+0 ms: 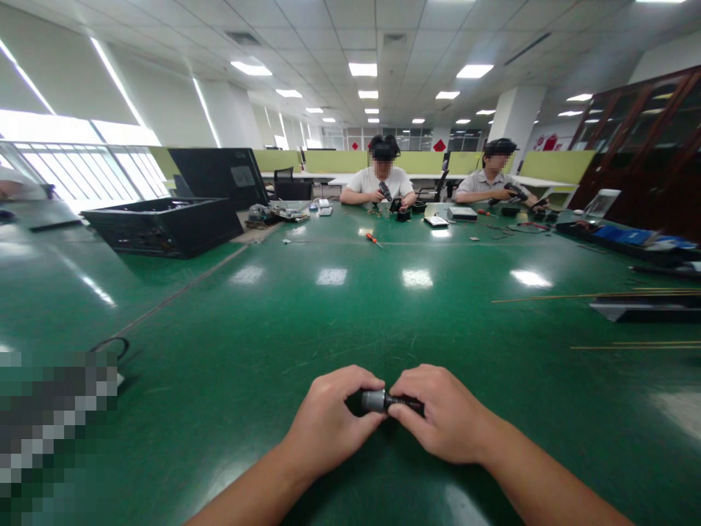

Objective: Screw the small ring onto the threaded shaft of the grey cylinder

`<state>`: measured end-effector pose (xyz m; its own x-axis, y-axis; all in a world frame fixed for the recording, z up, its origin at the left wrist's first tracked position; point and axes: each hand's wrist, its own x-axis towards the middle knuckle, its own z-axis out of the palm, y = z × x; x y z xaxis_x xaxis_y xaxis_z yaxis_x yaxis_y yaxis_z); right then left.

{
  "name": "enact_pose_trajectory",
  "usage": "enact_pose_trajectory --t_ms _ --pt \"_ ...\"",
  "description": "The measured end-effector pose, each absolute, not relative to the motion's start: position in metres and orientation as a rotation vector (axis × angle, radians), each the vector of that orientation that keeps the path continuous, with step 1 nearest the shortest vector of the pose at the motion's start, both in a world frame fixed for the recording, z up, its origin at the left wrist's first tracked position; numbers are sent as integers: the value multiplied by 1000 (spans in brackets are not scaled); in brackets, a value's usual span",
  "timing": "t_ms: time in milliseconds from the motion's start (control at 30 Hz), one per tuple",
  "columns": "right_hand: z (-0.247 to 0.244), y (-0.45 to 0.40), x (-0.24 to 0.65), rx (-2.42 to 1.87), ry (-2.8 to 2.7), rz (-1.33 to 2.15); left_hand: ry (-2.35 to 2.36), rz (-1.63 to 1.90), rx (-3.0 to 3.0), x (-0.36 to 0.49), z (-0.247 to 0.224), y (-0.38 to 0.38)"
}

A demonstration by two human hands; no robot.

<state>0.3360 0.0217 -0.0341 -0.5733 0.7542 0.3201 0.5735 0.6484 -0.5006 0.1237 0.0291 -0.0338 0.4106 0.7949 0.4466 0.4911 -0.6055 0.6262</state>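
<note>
Between my two hands, low in the middle of the view, is a small dark cylindrical part [374,400] with a grey metallic body and a thinner black end. My left hand [342,409] pinches the thick grey body between thumb and fingers. On the other side, my right hand [438,413] has its thumb and fingers closed round the thin black end. The part lies roughly level, just over the green table [285,314]. Its far right end is partly hidden by my right fingers.
An open black computer case [164,230] stands at the far left. An orange screwdriver [373,239] lies ahead. Two people sit across the table with tools and parts. Thin rods, a metal channel [646,308] and a tray [629,237] are on the right. A pixelated object is at lower left.
</note>
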Motion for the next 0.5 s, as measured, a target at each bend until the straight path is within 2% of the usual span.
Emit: enact_pose_trajectory --t_ms 500 --pt "-30 22 340 -1039 -2339 477 1114 1081 2272 122 -34 30"
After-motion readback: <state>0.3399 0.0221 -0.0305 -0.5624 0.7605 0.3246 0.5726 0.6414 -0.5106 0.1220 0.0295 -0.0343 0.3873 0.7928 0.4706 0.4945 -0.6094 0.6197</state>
